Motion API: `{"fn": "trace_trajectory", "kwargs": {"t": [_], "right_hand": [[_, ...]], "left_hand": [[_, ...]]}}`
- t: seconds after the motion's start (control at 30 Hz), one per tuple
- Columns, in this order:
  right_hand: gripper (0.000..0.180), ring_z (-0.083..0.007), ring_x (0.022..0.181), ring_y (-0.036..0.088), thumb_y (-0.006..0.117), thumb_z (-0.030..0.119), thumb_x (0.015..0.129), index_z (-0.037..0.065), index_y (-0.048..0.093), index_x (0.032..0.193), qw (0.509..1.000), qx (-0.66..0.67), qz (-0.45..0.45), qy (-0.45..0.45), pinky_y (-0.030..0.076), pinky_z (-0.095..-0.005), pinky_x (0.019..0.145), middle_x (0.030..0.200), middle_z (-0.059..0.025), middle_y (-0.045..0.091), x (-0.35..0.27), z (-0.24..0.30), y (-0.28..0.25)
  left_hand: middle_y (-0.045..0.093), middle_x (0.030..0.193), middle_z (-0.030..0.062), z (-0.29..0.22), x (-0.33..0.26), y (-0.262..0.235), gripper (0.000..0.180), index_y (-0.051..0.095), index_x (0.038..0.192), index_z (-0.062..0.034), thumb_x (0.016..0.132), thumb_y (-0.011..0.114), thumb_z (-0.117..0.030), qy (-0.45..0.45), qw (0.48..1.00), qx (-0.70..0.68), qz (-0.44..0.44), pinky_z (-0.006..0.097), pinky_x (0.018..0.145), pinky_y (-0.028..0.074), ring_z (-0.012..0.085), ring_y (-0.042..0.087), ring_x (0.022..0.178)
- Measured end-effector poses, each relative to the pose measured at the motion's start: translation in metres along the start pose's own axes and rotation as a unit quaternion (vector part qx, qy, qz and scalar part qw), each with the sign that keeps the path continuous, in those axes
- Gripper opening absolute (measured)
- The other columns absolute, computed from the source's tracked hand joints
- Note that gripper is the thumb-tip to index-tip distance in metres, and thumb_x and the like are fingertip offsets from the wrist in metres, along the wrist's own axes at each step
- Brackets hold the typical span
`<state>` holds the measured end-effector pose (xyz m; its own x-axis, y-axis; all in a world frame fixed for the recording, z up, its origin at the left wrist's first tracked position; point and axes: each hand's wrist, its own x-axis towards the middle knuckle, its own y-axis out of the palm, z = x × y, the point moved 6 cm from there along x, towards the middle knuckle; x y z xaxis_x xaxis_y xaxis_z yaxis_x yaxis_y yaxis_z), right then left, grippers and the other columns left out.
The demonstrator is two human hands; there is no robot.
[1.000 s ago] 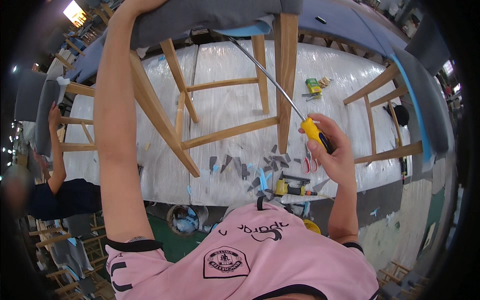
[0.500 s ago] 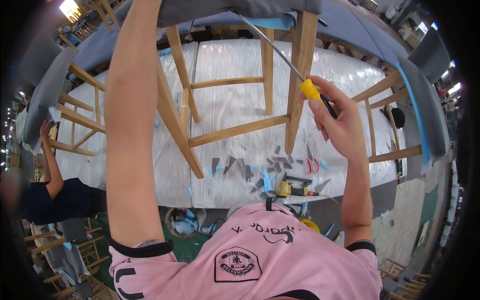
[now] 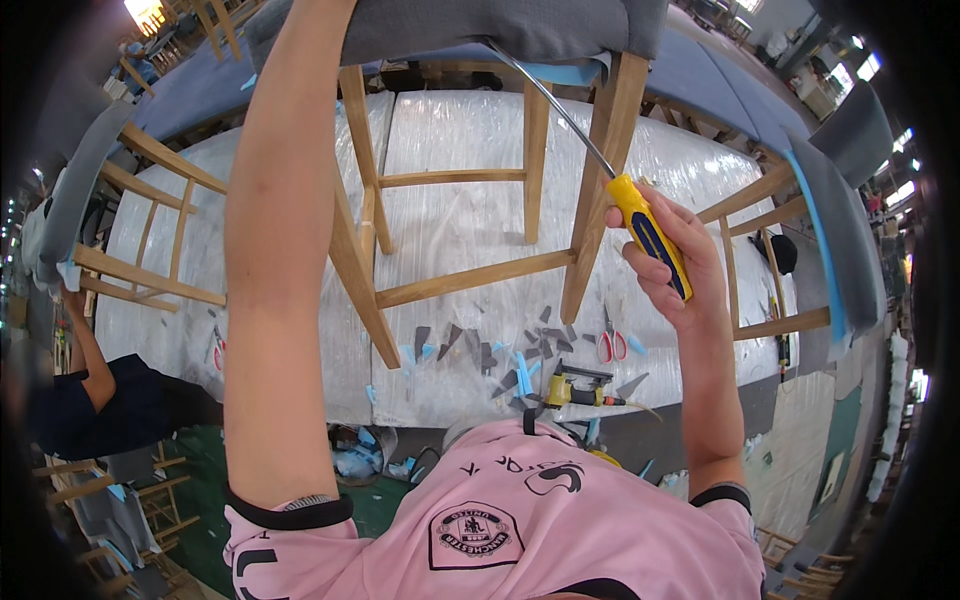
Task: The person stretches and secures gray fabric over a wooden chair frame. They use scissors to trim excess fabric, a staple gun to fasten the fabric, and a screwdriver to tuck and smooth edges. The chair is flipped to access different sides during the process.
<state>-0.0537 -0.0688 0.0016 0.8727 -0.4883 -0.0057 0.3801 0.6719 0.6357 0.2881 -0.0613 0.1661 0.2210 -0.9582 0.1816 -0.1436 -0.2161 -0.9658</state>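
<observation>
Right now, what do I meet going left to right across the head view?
Co-worker's dark shirt → wearer's bare left forearm → yellow staple gun on the wrapped tabletop → screwdriver's yellow handle → grey upholstery of the right-hand chair.

The right hand has shifted its grip: the yellow handle of the screwdriver, largely covered before, now shows most of its length and its dark inset. Its tip, earlier just below the seat, now appears to meet the grey edge. The seat has swung right, and the near right leg slants more. The left forearm has moved right, covering the top of the near left leg and uncovering scissors. Far left, a co-worker's chair leans more.
</observation>
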Motion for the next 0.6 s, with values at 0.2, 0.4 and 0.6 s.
{"fn": "trace_trajectory", "kwargs": {"t": [0.2, 0.4, 0.6], "right_hand": [[0.041, -0.0068, 0.051, 0.053, 0.054, 0.021, 0.108, -0.005, 0.056, 0.139, 0.999, -0.016, -0.027, 0.028, 0.042, -0.0161, 0.036, 0.105, -0.0198, 0.070, -0.006, 0.002, 0.004], [0.041, -0.0034, 0.048, 0.052, 0.061, 0.025, 0.106, -0.003, 0.063, 0.135, 0.809, -0.582, -0.028, -0.076, 0.038, -0.0183, 0.036, 0.099, -0.0098, 0.075, 0.003, 0.077, 0.030], [0.038, -0.0133, 0.068, 0.065, 0.065, 0.022, 0.103, 0.003, 0.065, 0.136, 0.587, -0.792, 0.038, -0.161, 0.053, -0.0286, 0.063, 0.102, -0.0111, 0.075, 0.005, 0.111, 0.059]], "left_hand": [[0.056, 0.149, 0.0219, -0.003, 0.002, 0.001, 0.081, 0.061, 0.142, -0.0067, 0.103, 0.031, -0.072, -0.008, 1.000, 0.023, -0.010, 0.041, 0.118, 0.036, 0.0387, 0.050, 0.141], [0.057, 0.146, 0.0243, -0.010, -0.006, -0.004, 0.078, 0.062, 0.139, -0.0044, 0.105, 0.033, -0.067, -0.029, 0.999, 0.017, -0.017, 0.042, 0.116, 0.040, 0.0390, 0.052, 0.138], [0.057, 0.147, 0.0234, -0.014, -0.016, -0.002, 0.078, 0.060, 0.142, -0.0049, 0.104, 0.034, -0.068, -0.042, 0.997, 0.047, -0.042, 0.042, 0.117, 0.039, 0.0395, 0.052, 0.138]]}}
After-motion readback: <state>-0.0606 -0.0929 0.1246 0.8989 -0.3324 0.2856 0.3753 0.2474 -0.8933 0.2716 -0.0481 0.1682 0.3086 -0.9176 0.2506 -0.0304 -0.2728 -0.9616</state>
